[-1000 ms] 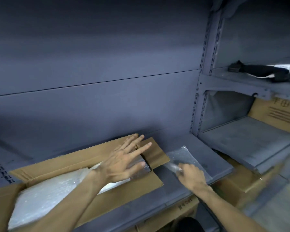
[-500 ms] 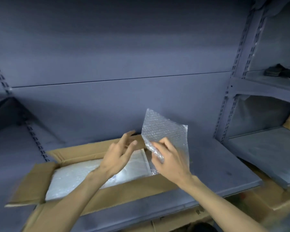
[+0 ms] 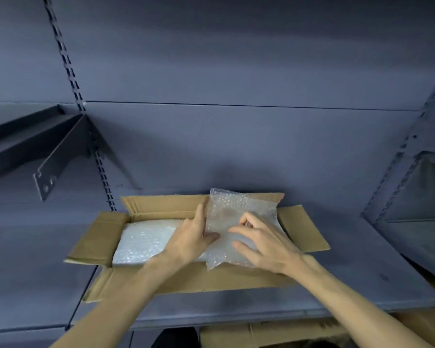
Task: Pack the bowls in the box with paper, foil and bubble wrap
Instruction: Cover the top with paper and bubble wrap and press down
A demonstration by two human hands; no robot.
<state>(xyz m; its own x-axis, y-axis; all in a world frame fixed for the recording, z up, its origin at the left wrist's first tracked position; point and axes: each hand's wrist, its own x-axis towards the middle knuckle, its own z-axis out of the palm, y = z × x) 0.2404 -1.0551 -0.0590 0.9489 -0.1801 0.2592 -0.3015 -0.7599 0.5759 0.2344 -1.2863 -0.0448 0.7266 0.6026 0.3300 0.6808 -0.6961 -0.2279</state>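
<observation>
An open cardboard box (image 3: 304, 229) sits on a grey shelf, its flaps spread outward. White bubble wrap (image 3: 146, 241) covers what lies inside, so no bowl shows. A smaller clear bubble wrap sheet (image 3: 239, 209) lies over the box's right half. My left hand (image 3: 191, 237) holds the sheet's left edge, thumb on top and fingers behind it. My right hand (image 3: 264, 243) rests on the sheet's lower part with curled fingers pinching it.
The grey shelf (image 3: 362, 280) extends right of the box and left of it. A dark metal bracket (image 3: 50, 156) juts out at upper left. More cardboard boxes (image 3: 274, 335) sit below the shelf edge. A second shelving unit (image 3: 417, 197) stands on the right.
My right hand lifted the small bubble wrap sheet off the shelf and carried it left over the box. My left hand took its left edge. The view swung left.
</observation>
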